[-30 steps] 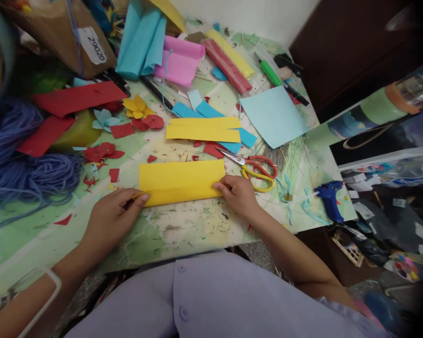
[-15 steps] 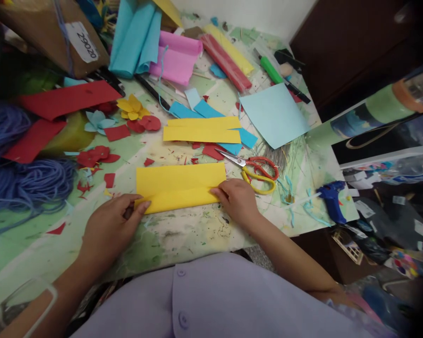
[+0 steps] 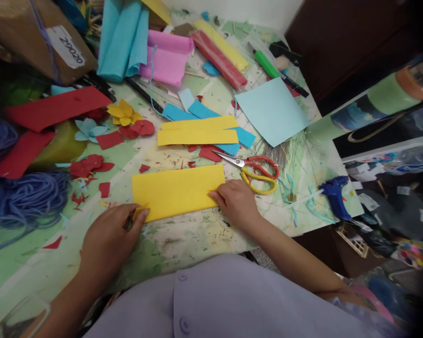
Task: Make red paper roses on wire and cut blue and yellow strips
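A yellow paper sheet (image 3: 178, 190) lies flat on the table (image 3: 183, 234) in front of me. My left hand (image 3: 107, 239) pinches its near left corner, fingers closed on the edge. My right hand (image 3: 237, 201) grips the sheet's right end, fingers pressed together on it. The fold seen along its lower half no longer shows; the sheet looks like one flat rectangle.
Red and yellow scissors (image 3: 255, 168) lie just right of the sheet. Yellow strips (image 3: 197, 131), blue paper (image 3: 272, 110), crepe rolls (image 3: 169, 56), red paper pieces (image 3: 52, 108), blue yarn (image 3: 24, 197) and a blue glue gun (image 3: 334, 195) surround it. The table edge runs near my body.
The lower flap of the yellow sheet has been pressed down or flattened, so the fold line vanished. Both hands stayed at the sheet's two ends. The view shifted slightly.
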### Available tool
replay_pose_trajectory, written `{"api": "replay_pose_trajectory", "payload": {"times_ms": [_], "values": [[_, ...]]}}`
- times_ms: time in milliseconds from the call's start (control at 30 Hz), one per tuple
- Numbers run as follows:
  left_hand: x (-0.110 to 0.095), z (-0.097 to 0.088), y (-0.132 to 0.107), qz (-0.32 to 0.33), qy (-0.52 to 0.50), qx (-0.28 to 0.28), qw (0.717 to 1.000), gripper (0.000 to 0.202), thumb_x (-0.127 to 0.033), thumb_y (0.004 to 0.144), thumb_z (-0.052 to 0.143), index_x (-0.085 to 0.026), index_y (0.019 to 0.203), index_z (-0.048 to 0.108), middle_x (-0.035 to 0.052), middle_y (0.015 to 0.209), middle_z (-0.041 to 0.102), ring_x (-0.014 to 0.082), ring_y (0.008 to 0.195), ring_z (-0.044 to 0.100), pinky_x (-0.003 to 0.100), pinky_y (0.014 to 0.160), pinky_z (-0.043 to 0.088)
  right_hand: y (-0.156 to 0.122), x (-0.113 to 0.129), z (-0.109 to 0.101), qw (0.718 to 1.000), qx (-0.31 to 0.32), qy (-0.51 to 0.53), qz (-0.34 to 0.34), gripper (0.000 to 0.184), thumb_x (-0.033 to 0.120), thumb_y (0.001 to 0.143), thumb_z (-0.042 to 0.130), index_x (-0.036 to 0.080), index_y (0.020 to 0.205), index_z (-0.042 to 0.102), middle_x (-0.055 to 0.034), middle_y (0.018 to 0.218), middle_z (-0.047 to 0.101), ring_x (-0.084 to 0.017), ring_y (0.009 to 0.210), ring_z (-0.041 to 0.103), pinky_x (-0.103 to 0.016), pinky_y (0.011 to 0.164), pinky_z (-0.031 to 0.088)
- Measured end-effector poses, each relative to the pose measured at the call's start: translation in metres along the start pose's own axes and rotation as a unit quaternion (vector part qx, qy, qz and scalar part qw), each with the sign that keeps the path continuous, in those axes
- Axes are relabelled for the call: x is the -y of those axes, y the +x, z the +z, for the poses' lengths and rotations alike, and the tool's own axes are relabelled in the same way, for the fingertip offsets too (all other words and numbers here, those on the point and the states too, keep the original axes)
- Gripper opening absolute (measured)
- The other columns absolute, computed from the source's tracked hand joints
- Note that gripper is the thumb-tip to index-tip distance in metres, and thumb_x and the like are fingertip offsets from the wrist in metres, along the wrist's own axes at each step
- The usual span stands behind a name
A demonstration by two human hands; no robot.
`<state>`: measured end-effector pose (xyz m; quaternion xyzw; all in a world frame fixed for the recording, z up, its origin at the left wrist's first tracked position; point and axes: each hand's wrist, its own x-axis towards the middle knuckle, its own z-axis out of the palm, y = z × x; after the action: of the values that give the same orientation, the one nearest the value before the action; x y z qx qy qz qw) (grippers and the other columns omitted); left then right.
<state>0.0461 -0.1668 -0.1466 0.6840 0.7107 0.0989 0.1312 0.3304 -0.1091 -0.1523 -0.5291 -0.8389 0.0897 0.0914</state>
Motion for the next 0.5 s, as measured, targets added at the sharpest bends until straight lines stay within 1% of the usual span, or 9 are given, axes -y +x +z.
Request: {"api": "replay_pose_trajectory", "payload": {"times_ms": [133, 267, 333, 367, 433, 467, 500], "values": [[-0.001, -0.001, 0.002, 0.002, 0.031, 0.011, 0.999, 0.034, -0.045, 0.092, 0.042, -0.019, 0.083, 0.061, 0.0074, 0.073, 0.065, 0.0244, 0.074, 0.062, 0.034, 0.064, 0.043, 0.001, 0.001, 0.0, 1.0, 0.009, -0.022, 0.003, 0.041, 0.04, 0.099, 0.05, 0.016, 0.069, 0.063, -0.0051, 0.067, 0.062, -0.018, 0.068, 0.052, -0.031, 0.067, 0.027], [-0.002, -0.002, 0.004, 0.03, 0.053, 0.038, 0.997, 0.034, -0.042, 0.095, 0.04, -0.02, 0.081, 0.06, 0.009, 0.075, 0.066, 0.0271, 0.079, 0.064, 0.037, 0.068, 0.047, 0.002, 0.003, 0.0, 0.999, 0.022, -0.046, 0.012, 0.036, 0.04, 0.098, 0.054, 0.016, 0.073, 0.065, -0.0053, 0.068, 0.064, -0.019, 0.071, 0.053, -0.031, 0.067, 0.026], [-0.001, 0.0, 0.004, 0.053, 0.067, 0.034, 0.996, 0.034, -0.04, 0.097, 0.039, -0.018, 0.084, 0.062, 0.0112, 0.078, 0.067, 0.028, 0.081, 0.065, 0.039, 0.073, 0.049, 0.001, 0.004, 0.0, 0.998, 0.019, -0.058, 0.019, 0.033, 0.041, 0.097, 0.055, 0.016, 0.078, 0.065, -0.0062, 0.072, 0.065, -0.021, 0.075, 0.053, -0.032, 0.069, 0.026], [0.001, 0.002, 0.003, 0.067, 0.075, 0.017, 0.995, 0.034, -0.04, 0.097, 0.04, -0.016, 0.089, 0.063, 0.0133, 0.082, 0.068, 0.029, 0.084, 0.065, 0.041, 0.077, 0.05, 0.001, 0.004, 0.001, 0.998, 0.014, -0.064, 0.025, 0.032, 0.042, 0.097, 0.056, 0.015, 0.081, 0.065, -0.0071, 0.075, 0.066, -0.022, 0.078, 0.053, -0.033, 0.07, 0.027], [0.003, 0.006, 0.0, 0.096, 0.091, -0.05, 0.99, 0.034, -0.039, 0.096, 0.044, -0.012, 0.103, 0.064, 0.0189, 0.099, 0.068, 0.0322, 0.097, 0.063, 0.046, 0.087, 0.05, 0.0, 0.004, 0.001, 0.997, 0.001, -0.074, 0.036, 0.033, 0.045, 0.095, 0.057, 0.014, 0.088, 0.064, -0.0091, 0.083, 0.066, -0.025, 0.084, 0.053, -0.034, 0.073, 0.029], [0.005, 0.008, -0.001, 0.114, 0.099, -0.089, 0.984, 0.033, -0.035, 0.096, 0.046, -0.012, 0.111, 0.062, 0.0206, 0.11, 0.065, 0.0341, 0.107, 0.06, 0.049, 0.093, 0.048, 0.0, 0.005, 0.002, 0.996, -0.005, -0.079, 0.042, 0.034, 0.047, 0.094, 0.057, 0.013, 0.091, 0.064, -0.0099, 0.086, 0.066, -0.026, 0.086, 0.052, -0.035, 0.075, 0.029], [0.006, 0.01, -0.003, 0.142, 0.107, -0.117, 0.977, 0.031, -0.031, 0.096, 0.047, -0.015, 0.119, 0.061, 0.0204, 0.122, 0.062, 0.0356, 0.119, 0.055, 0.052, 0.098, 0.045, -0.001, 0.005, 0.003, 0.995, -0.009, -0.083, 0.047, 0.036, 0.049, 0.094, 0.058, 0.013, 0.094, 0.064, -0.0104, 0.088, 0.065, -0.026, 0.087, 0.052, -0.036, 0.076, 0.03]]}}
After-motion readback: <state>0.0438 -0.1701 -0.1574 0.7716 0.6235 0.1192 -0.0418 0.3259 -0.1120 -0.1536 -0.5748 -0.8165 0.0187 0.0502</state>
